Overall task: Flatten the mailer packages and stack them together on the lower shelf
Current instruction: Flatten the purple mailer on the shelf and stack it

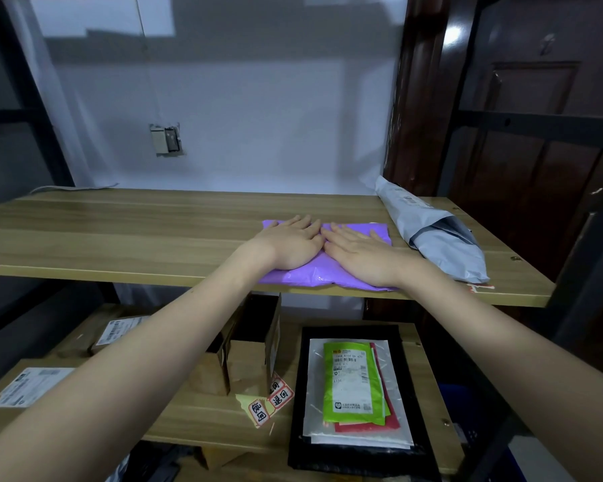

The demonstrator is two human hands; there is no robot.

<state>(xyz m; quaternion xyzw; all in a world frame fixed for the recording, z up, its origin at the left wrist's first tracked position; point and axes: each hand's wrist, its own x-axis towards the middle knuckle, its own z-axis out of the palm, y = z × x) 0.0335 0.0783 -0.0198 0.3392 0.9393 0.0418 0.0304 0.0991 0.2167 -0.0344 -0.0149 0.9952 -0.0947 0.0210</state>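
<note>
- Nearest, on the lower shelf (223, 417), a stack of flat mailers (357, 384) already lies, green one on top, over a black mailer; open cardboard boxes (248, 356) stand just left of it, and labelled parcels sit further left.
- On the upper shelf (119, 234), at its near edge, lies the purple mailer (314, 274), with both palms spread over it.
- The left hand (291, 243) presses its left half, fingers straight and close together, gripping nothing.
- The right hand (357, 253) presses the right half, fingers straight and slightly fanned; the two index fingers almost meet over the middle.
- The mailer shows past the fingertips at the far edge and below the wrists at the near edge, where it is puffed and creased.
- To flatten it well, I would sweep both palms outward from the middle, pushing trapped air towards an open end, then press down the near edge.
- Further right, a rolled grey mailer (432, 227) lies at an angle, not yet flattened.
</note>
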